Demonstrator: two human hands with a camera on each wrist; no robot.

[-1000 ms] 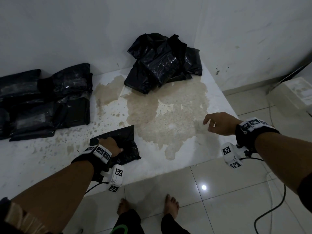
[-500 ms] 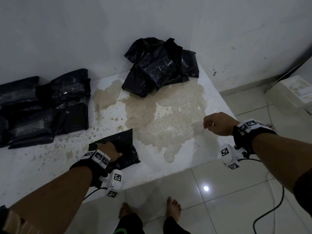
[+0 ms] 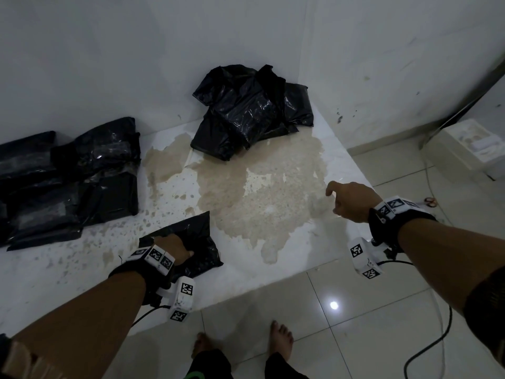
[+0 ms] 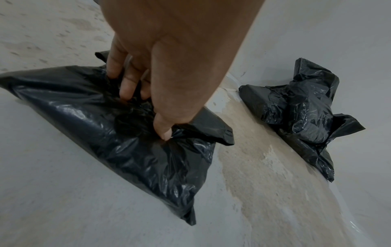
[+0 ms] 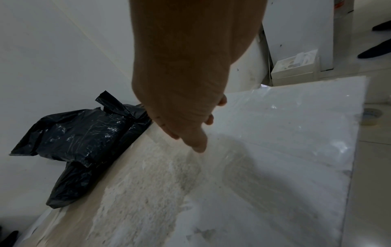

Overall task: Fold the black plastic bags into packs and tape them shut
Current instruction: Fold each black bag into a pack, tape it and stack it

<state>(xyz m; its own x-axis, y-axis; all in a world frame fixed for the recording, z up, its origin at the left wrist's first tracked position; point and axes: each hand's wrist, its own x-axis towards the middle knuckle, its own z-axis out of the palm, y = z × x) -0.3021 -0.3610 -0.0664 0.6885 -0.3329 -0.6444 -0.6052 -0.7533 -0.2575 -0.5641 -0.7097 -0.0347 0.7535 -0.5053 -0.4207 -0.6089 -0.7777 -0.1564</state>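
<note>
A folded black bag (image 3: 203, 236) lies near the front edge of the stained white platform (image 3: 300, 242). My left hand (image 3: 175, 248) grips it from above. In the left wrist view, the fingers and thumb of that hand (image 4: 143, 113) pinch the bunched plastic of the bag (image 4: 84, 117). My right hand (image 3: 347, 199) hovers over the right part of the platform, its fingers hanging loosely and holding nothing; the right wrist view shows the same hand (image 5: 190, 133). A heap of loose black bags (image 3: 251, 110) (image 4: 304, 113) (image 5: 80, 137) lies against the back wall.
Several finished black packs (image 3: 68, 181) are stacked on the platform's left. On the tiled floor at the right stand a white box (image 3: 470, 149) and a tape roll (image 5: 370, 117). A cable (image 3: 426, 348) trails there. My bare feet (image 3: 281, 340) are at the platform's front edge.
My right hand's fingers have loosened from a curl and now point down over the platform. My left hand keeps its grip on the folded bag.
</note>
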